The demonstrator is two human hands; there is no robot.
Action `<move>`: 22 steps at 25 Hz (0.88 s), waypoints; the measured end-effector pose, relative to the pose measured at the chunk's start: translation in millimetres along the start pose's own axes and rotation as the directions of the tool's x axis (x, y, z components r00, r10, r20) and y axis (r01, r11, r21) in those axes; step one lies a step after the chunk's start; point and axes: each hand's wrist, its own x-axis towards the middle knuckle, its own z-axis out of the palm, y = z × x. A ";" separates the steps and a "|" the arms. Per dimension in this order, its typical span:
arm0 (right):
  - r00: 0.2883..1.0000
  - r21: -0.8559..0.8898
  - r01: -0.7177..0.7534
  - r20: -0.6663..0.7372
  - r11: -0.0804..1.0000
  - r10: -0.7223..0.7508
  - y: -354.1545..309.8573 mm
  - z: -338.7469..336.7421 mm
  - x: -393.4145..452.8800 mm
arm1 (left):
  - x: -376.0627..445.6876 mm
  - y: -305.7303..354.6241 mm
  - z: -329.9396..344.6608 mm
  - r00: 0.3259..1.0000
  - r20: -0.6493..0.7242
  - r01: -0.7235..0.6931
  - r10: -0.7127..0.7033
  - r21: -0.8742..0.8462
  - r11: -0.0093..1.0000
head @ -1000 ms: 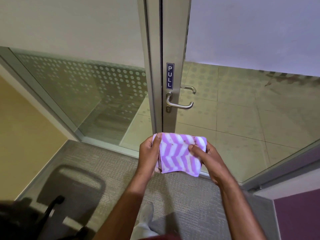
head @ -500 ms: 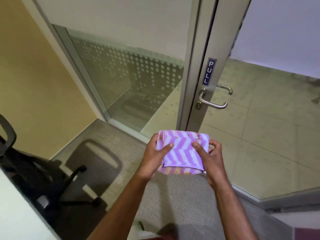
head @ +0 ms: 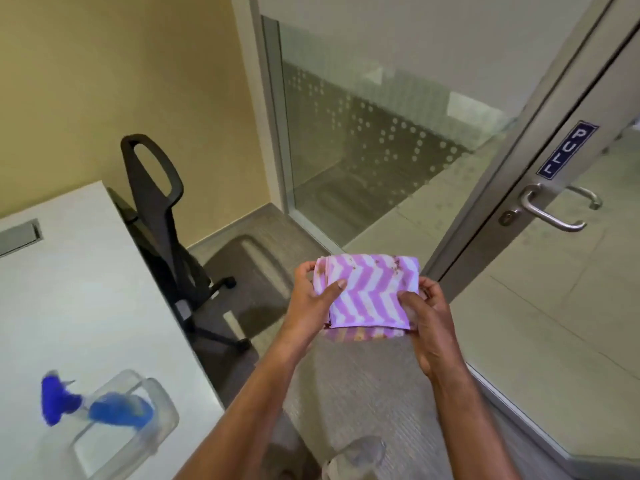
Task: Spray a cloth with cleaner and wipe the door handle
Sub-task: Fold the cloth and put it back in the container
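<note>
You hold a folded purple-and-white zigzag cloth point(head: 369, 292) in front of you with both hands. Your left hand point(head: 313, 299) pinches its left edge, thumb on top; your right hand point(head: 427, 311) curls its fingers point(head: 405, 299) round the right edge. On the white worktop point(head: 86, 289) at lower left, a clear plastic container point(head: 152, 400) holds a blue spray bottle point(head: 97, 408) lying on its side. The silver door handle point(head: 552, 211) is at upper right, well apart from the cloth.

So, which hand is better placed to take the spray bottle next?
Probably the left hand. The spray bottle lies in a clear container on the white desk at the person's left. The right hand can hold the cloth.
</note>
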 end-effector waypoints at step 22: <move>0.770 -0.578 0.186 0.588 0.794 0.247 159.3 227.0 -150.3 | -240.0 -85.5 -253.6 0.704 -0.612 0.158 -0.361 -0.361 0.919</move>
